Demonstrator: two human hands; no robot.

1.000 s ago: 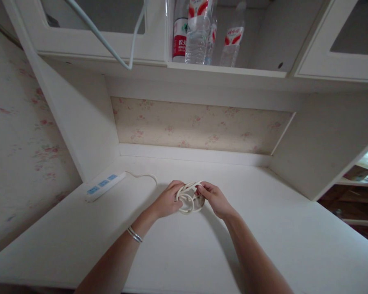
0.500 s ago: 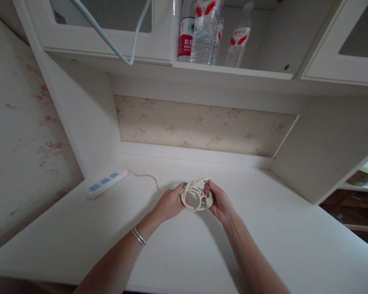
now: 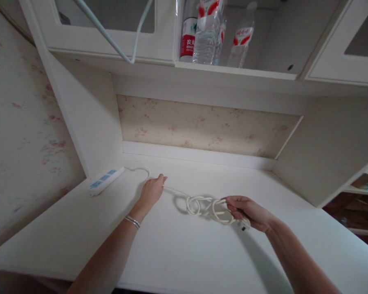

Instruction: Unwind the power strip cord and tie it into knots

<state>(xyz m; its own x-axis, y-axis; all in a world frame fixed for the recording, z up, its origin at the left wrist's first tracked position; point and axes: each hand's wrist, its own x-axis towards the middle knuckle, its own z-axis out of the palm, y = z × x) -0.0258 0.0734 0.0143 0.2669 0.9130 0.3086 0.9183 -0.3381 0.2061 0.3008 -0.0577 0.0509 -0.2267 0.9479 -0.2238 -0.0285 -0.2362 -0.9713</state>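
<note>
A white power strip [image 3: 106,180] with blue sockets lies at the back left of the white desk [image 3: 184,253]. Its cream cord [image 3: 206,206] runs right from the strip and hangs in loose loops above the desk. My left hand [image 3: 151,191], closed, pinches the cord near the strip end. My right hand [image 3: 248,211] is closed on the other end of the loops, where the plug sits half hidden under the fingers. The cord stretches taut between the two hands. A silver bracelet [image 3: 132,221] is on my left wrist.
Several water bottles [image 3: 207,34] stand on the shelf above the desk. A pale cable [image 3: 110,38] hangs in front of the upper left cabinet. Side panels wall the desk left and right; floral wallpaper [image 3: 202,126] backs it. Shelves [image 3: 362,196] show at far right.
The hands have moved apart: the left toward the power strip, the right to the right and nearer. The tight coil held between them has been pulled out into loose loops.
</note>
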